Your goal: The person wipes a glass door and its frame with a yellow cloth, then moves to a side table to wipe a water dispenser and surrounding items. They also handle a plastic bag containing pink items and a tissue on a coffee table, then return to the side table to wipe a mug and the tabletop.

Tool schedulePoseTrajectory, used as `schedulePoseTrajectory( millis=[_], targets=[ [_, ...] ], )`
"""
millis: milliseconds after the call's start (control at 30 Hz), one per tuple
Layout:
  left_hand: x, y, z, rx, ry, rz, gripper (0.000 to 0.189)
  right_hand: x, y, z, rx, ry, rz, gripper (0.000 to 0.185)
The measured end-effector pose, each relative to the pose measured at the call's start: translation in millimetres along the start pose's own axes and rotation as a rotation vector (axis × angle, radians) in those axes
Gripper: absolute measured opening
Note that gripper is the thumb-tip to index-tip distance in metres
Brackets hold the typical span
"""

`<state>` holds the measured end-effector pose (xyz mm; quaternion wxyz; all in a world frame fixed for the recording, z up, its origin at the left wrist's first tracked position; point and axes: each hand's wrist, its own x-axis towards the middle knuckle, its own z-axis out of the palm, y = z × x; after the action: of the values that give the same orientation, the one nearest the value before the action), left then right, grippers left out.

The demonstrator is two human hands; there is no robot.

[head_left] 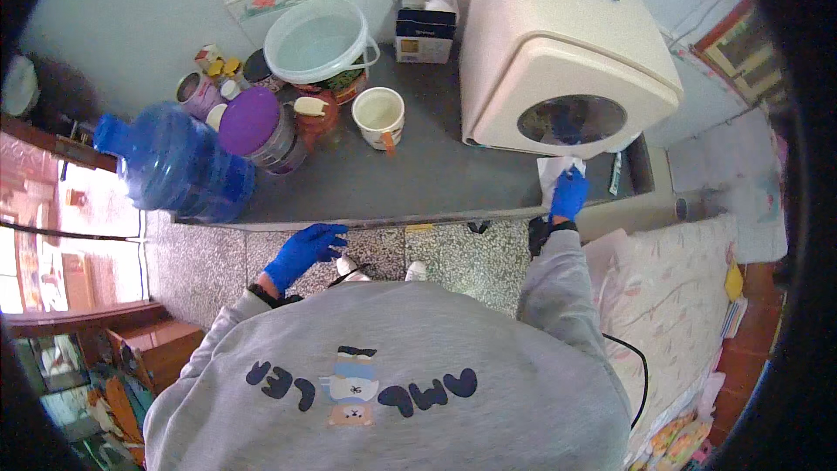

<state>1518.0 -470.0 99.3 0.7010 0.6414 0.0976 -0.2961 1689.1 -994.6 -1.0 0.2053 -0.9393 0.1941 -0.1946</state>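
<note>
My right hand (569,195), in a blue glove, grips a white tissue or thin cloth (548,173) against the dark grey countertop (405,186). It is close to the front edge, just below the cream box-shaped appliance (562,6) with a dark oval window (572,119). A narrow tube (616,173) lies on the counter to the right of this hand. My left hand (306,254), also gloved in blue, hovers before the counter's front edge, over the speckled floor. Its fingers are apart and hold nothing.
A large blue water bottle (173,163) lies at the counter's left end. Beside it are a purple-lidded jar (250,121), a clear bucket (317,46), a mug (379,119) and a black-and-white box (425,39). A bed (660,288) stands at the right.
</note>
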Motion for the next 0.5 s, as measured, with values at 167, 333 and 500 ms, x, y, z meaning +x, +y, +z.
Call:
schedulePoseTrajectory(
  millis=[167, 333, 500],
  targets=[
    [21.5, 17.3, -1.3, 0.165, 0.048, 0.052, 0.035, -71.6, -105.0, 65.6, 0.651, -0.159, 0.052, 0.037],
    [71.6, 60.1, 17.7, 0.126, -0.042, 0.246, 0.046, -138.5, -186.2, 89.7, 0.024, -0.263, -0.627, 0.034],
    [129.2, 89.6, 41.7, -0.146, -0.048, 0.040, 0.052, -131.6, -181.9, 77.8, 0.234, -0.409, -0.453, 0.039]
  ],
)
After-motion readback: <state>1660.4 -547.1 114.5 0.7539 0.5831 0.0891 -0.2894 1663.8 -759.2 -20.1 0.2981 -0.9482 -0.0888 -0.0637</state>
